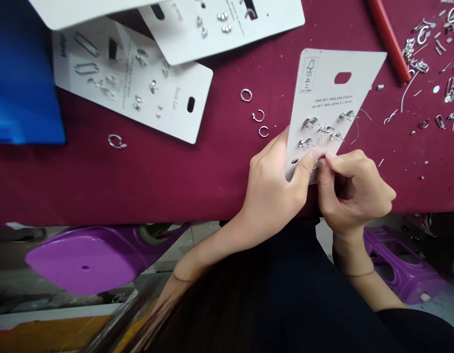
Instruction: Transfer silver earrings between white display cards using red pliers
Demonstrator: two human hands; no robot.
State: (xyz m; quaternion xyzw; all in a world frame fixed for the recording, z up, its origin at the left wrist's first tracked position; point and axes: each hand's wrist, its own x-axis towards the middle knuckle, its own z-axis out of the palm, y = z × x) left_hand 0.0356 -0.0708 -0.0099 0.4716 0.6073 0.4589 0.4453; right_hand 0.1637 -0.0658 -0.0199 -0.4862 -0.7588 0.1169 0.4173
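Note:
My left hand (pixel 273 189) grips a white earring card (pixel 324 73) by its lower left edge, thumb pressed on the face. The card tilts up off the table and carries several small silver earrings (pixel 310 122) with thin wires or posts sticking out. At the card's lower end, my right hand (pixel 353 189) pinches a small silver piece (pixel 322 156) between thumb and finger, close beside my left thumb. The fingers partly cover that piece, so its exact kind is hidden. Left of the card lie a silver ring (pixel 246 95) and two small open hoops (pixel 258 115).
More earring cards (pixel 197 98) overlap at the upper left, next to a blue object (pixel 24 78). Another open hoop (pixel 116 141) lies near them. A red stick (pixel 390 41) and scattered silver jewellery (pixel 419 63) are on the right of the maroon table (pixel 197 186). Purple stools (pixel 87 260) stand below.

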